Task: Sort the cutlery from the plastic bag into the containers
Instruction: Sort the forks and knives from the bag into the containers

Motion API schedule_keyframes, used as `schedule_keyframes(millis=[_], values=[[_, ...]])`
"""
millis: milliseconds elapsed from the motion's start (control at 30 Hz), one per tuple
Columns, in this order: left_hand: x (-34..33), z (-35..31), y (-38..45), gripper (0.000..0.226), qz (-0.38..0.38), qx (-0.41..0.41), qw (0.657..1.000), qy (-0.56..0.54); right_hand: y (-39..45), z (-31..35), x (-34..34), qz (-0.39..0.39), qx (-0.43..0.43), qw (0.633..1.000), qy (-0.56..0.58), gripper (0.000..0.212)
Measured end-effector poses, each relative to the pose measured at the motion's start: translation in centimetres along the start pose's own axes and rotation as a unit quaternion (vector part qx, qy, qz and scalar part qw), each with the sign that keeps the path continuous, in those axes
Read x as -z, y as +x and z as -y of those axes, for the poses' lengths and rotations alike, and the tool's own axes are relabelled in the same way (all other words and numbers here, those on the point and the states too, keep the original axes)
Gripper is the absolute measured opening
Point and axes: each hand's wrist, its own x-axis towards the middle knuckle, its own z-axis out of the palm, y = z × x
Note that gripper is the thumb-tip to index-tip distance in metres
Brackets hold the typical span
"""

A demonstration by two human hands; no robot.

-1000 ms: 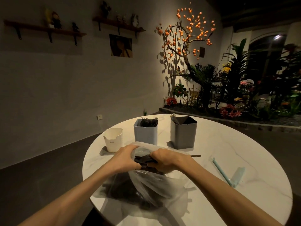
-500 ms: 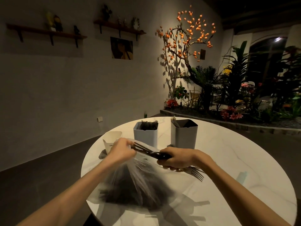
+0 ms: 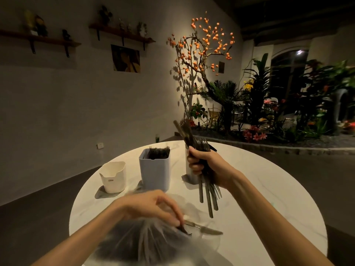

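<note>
My right hand (image 3: 206, 166) grips a bundle of dark cutlery (image 3: 208, 191), held upright above the table in front of the grey container (image 3: 189, 173), which it mostly hides. My left hand (image 3: 151, 207) rests on the clear plastic bag (image 3: 142, 242) near the table's front edge, fingers pinching the bag's mouth. A knife (image 3: 205, 228) sticks out of the bag by those fingers. The bag holds dark cutlery, blurred. The light blue container (image 3: 155, 169) holds several dark forks. The white container (image 3: 113, 176) stands at the left.
The round white marble table (image 3: 269, 208) carries everything. Its right half shows bare surface. Behind are a wall with shelves, a lit tree with orange fruit and a bed of plants.
My right hand has pulled the cutlery bundle out of the bag and raised it upright toward the grey container. My left hand has lowered onto the bag's mouth. The view has tilted closer.
</note>
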Motion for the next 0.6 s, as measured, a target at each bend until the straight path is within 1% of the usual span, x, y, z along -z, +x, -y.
schedule_keyframes(millis=[33, 67, 100, 133, 167, 200, 233, 300, 367, 433, 500, 600], values=[[0.1, -0.1, 0.1, 0.022, 0.068, -0.001, 0.998, 0.003, 0.1, 0.0, 0.1, -0.005, -0.003, 0.999, 0.032, 0.019], [0.3, -0.2, 0.4, 0.026, 0.106, 0.005, 0.994, -0.008, 0.1, -0.1, 0.4, -0.011, -0.007, 0.998, 0.065, 0.017], [0.6, -0.3, 0.9, 0.025, 0.105, 0.01, 0.994, -0.032, 0.2, -0.2, 0.6, -0.015, -0.009, 0.995, 0.099, 0.015], [1.0, -0.3, 1.5, 0.023, 0.073, 0.012, 0.995, -0.062, 0.2, -0.3, 0.9, -0.018, -0.009, 0.991, 0.134, 0.014], [1.6, -0.1, 2.3, 0.021, 0.021, 0.013, 0.996, -0.09, 0.2, -0.5, 1.1, -0.023, -0.008, 0.986, 0.168, 0.013], [2.1, 0.3, 3.2, 0.024, -0.027, 0.014, 0.993, -0.116, 0.3, -0.8, 1.4, -0.031, -0.007, 0.98, 0.196, 0.013], [2.5, 0.7, 4.1, 0.03, -0.054, 0.015, 0.988, -0.141, 0.3, -1.2, 1.7, -0.038, -0.007, 0.975, 0.218, 0.012], [2.3, 1.1, 5.8, 0.048, -0.044, 0.014, 0.981, -0.187, 0.6, -2.0, 2.1, -0.046, -0.006, 0.97, 0.237, 0.013], [1.2, 1.1, 7.6, 0.053, -0.006, 0.013, 0.976, -0.219, 1.0, -3.0, 2.4, -0.051, -0.009, 0.972, 0.231, 0.016], [-0.1, 1.0, 9.2, 0.049, 0.047, -0.005, 0.97, -0.238, 1.5, -4.3, 2.2, -0.055, -0.01, 0.975, 0.214, 0.019], [-1.3, 1.4, 10.9, 0.04, 0.092, -0.018, 0.958, -0.27, 2.0, -5.7, 2.2, -0.064, 0.005, 0.984, 0.167, 0.022], [-2.3, 3.0, 12.8, 0.017, 0.111, 0.017, 0.934, -0.338, 2.0, -7.5, 2.6, -0.07, 0.024, 0.993, 0.088, 0.027]])
